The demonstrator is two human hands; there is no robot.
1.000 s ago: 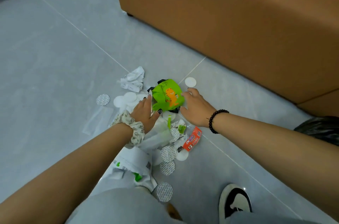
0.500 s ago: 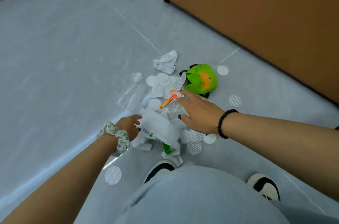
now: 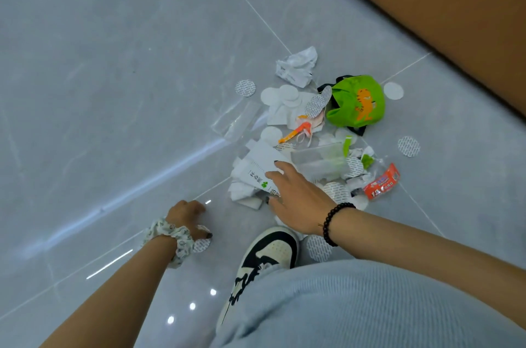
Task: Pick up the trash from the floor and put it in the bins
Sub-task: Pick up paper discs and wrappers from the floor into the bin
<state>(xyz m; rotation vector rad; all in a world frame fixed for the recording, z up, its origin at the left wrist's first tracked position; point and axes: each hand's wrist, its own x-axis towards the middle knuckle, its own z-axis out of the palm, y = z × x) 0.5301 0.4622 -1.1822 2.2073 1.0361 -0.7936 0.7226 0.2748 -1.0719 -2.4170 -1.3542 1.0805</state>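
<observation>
A pile of trash lies on the grey tiled floor (image 3: 113,63). It includes a green pouch with an orange dinosaur (image 3: 355,102), crumpled white paper (image 3: 297,67), a red wrapper (image 3: 382,182), clear plastic bags (image 3: 236,120) and several round white discs. My right hand (image 3: 296,196), with a black bead bracelet on the wrist, rests with spread fingers on a white paper package with a green clover (image 3: 260,165). My left hand (image 3: 186,218), with a scrunchie on the wrist, curls its fingers down onto a lone patterned disc (image 3: 202,245) on the floor. No bin is in view.
A brown sofa (image 3: 427,6) runs along the top right, close behind the pile. My black-and-white shoe (image 3: 270,256) and grey-trousered knee (image 3: 355,305) sit just below the hands. Bare floor stretches to the left.
My left hand left the white package and dropped down-left to the lone disc. My right hand slid from the middle of the pile onto the white package.
</observation>
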